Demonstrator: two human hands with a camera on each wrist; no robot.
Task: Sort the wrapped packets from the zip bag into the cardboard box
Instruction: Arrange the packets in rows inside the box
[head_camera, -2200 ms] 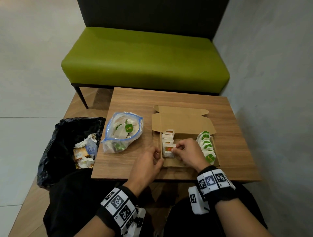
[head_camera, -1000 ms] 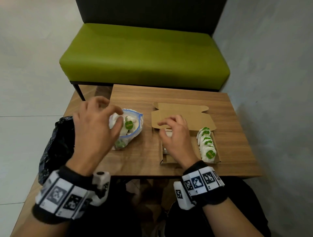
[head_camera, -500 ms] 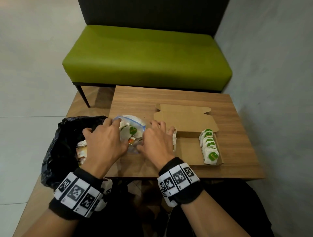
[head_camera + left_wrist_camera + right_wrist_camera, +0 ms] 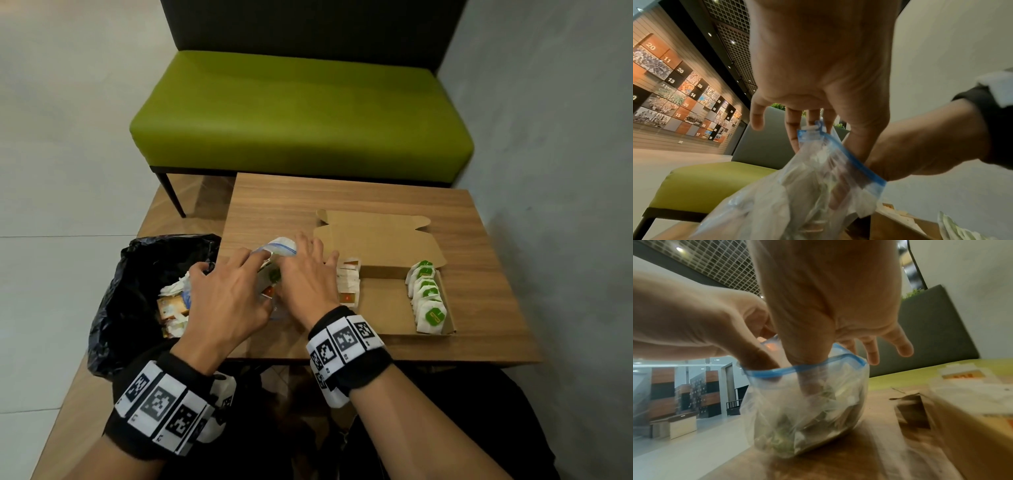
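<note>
The clear zip bag with a blue rim stands on the table, left of the open cardboard box. My left hand pinches the bag's rim, its thumb inside the opening. My right hand reaches its thumb and a finger down into the bag, the other fingers spread outside. Crinkled plastic hides whether they hold a packet. In the box, orange-labelled packets stand in a row along the left wall. Green-labelled packets line the right wall.
A black bin bag with crumpled wrappers sits off the table's left edge. A green bench stands behind the table, with a grey wall on the right. The box's lid flap lies open towards the bench.
Both hands left the box and came to the zip bag. The left hand took hold of its rim, and the right hand's thumb and finger went inside.
</note>
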